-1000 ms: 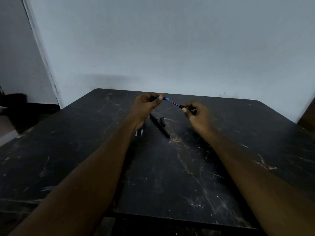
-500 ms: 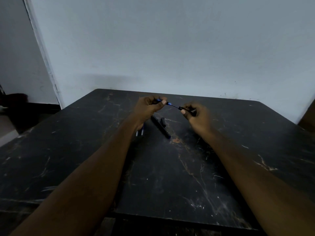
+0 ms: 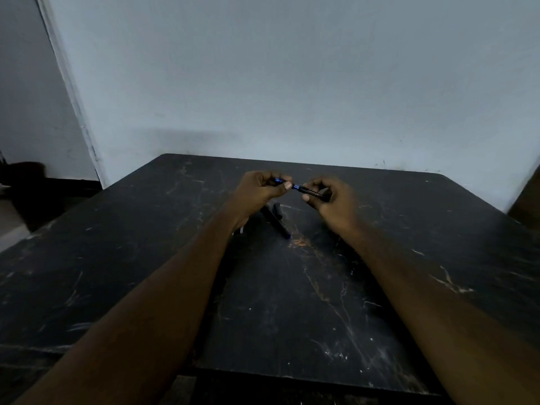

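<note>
Assembly is judged nearly complete: the blue insert (image 3: pixel 277 180) sits almost fully inside the black barrel (image 3: pixel 314 193), with only a short blue section showing between the 2 hands; final seating and capping are judged outstanding. Left hand (image 3: pixel 257 191): fingers curled, pinching the insert; right hand (image 3: pixel 333 200): fingers curled round the barrel. Both parts are held above the table (image 3: pixel 292 302); 1 spare pen (image 3: pixel 276 222) lies below.

Scratched black table (image 3: pixel 292 311) bears a black pen (image 3: pixel 277 225) and cap (image 3: pixel 277 209)
</note>
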Available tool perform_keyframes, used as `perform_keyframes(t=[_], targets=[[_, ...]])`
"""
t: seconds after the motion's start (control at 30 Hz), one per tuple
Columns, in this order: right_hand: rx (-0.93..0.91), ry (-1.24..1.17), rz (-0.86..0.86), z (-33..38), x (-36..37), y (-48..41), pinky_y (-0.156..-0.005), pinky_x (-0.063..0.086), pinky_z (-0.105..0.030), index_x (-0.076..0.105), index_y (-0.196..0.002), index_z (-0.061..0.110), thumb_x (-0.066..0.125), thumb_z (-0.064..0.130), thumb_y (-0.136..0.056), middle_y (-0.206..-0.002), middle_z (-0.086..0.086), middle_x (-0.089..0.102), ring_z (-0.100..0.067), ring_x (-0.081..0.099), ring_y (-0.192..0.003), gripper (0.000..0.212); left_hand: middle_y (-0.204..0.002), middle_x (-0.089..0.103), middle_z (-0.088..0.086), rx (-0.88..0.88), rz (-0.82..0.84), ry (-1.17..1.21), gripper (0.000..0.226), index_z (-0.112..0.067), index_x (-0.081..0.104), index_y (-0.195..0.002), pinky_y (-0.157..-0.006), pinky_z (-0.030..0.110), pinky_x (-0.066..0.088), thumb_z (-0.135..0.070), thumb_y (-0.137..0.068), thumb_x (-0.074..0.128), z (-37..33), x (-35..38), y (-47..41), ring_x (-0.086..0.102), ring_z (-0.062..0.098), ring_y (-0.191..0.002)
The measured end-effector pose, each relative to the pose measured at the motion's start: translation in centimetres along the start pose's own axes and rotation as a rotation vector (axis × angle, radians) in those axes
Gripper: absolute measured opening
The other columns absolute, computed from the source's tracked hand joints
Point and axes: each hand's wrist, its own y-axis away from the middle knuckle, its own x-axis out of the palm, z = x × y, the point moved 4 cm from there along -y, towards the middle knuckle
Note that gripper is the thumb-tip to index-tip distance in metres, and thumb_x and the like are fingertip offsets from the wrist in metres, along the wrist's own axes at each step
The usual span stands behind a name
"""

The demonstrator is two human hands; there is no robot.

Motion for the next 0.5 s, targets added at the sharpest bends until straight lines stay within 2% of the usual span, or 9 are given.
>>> perform_keyframes(t=[0.23,0.37,0.5], targets=[[0.027,0.013,0.003,-0.29,0.04,-0.04,-0.067,0.040,-0.026,0.074,-0.099,0.010,0.074,0.014,-0.082,-0.096,-0.008,0.068,-0.019,0.059,-0.084,0.017,-0.090,0.072,-0.006,0.007,0.001,0.022,0.020,-0.009,0.072,-0.106,-0.067,0.005,0.047,-0.007,-0.086,0.070,-0.18,0.01,0.18,0.065,-0.010,-0.075],[0.016,0.033,-0.001,-0.24,0.08,-0.03,-0.065,0.040,-0.024,0.073,-0.099,0.010,0.077,0.013,-0.079,-0.095,-0.007,0.067,-0.018,0.059,-0.083,0.020,-0.090,0.073,-0.009,0.008,0.000,0.029,0.017,-0.017,0.073,-0.099,-0.068,0.005,0.048,-0.007,-0.085,0.071,-0.19,-0.03,0.15,0.066,-0.009,-0.078],[0.032,0.021,-0.004,-0.18,-0.05,-0.08,-0.069,0.046,-0.032,0.073,-0.099,0.007,0.075,0.013,-0.081,-0.095,-0.010,0.069,-0.022,0.061,-0.085,0.019,-0.085,0.074,-0.012,0.014,0.001,0.045,0.016,-0.018,0.074,-0.097,-0.068,0.005,0.048,-0.007,-0.085,0.071,-0.27,0.10,0.17,0.066,-0.008,-0.078]])
